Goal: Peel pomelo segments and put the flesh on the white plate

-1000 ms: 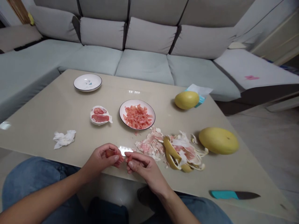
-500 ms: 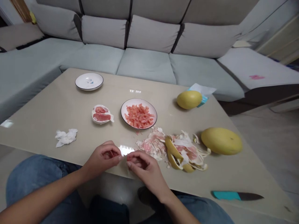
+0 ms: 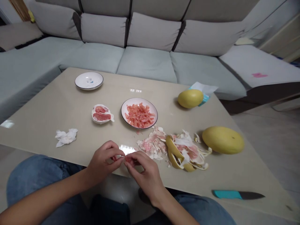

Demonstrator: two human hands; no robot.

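Note:
Over the table's front edge, my left hand (image 3: 105, 161) is closed around a mostly hidden bit of red pomelo flesh (image 3: 114, 158). The fingertips of my right hand (image 3: 146, 175) are pinched together and meet those of the left; a small pinkish piece shows between them. Beyond the hands is a dark-rimmed plate (image 3: 151, 104) with a heap of pink pomelo pieces (image 3: 140, 115). Left of it lies a part-peeled pomelo chunk (image 3: 102, 114) with red flesh in white membrane. Shredded membrane (image 3: 153, 143) and yellow rind (image 3: 173, 153) are piled right of my hands.
A teal-handled knife (image 3: 237, 194) lies near the front right edge. Two yellow pomelos (image 3: 222, 140) sit on the right, the farther beside a tissue pack (image 3: 205, 90). A white plate (image 3: 89, 80) stands back left, a crumpled tissue (image 3: 66, 137) front left. A sofa (image 3: 145, 64) lies behind.
My hands have come together, closing the small gap between their fingertips. The things on the table have stayed in place.

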